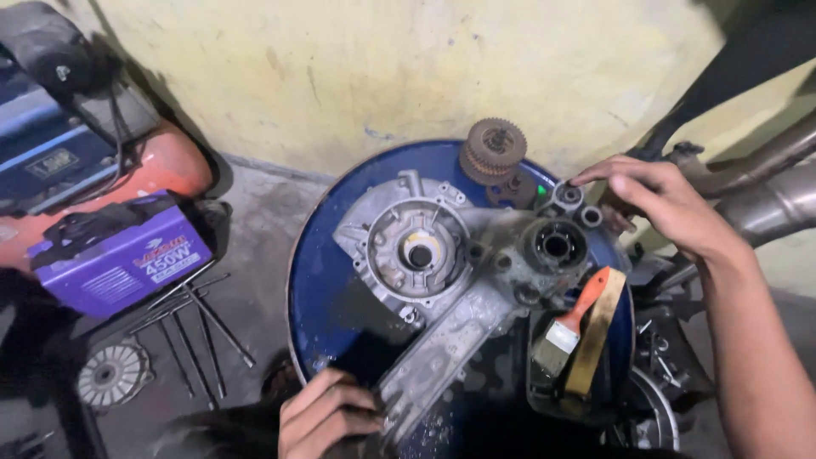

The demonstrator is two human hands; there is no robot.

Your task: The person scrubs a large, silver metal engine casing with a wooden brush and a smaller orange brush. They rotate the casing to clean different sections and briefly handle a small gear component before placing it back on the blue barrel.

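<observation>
While the grey engine casing [450, 280] lies across the top of a blue drum [327, 289], the left hand [327, 416] clenches the casing's near end at the drum's near edge. The right hand [659, 200], fingers loosely spread and grasping nothing, touches the casing's far right corner with its fingertips. A rusty gear cluster [493, 151] sits at the drum's far edge. An orange-handled paintbrush [571, 321] rests in a dark tray to the right. A purple box [115, 255] lies on the floor, far left.
</observation>
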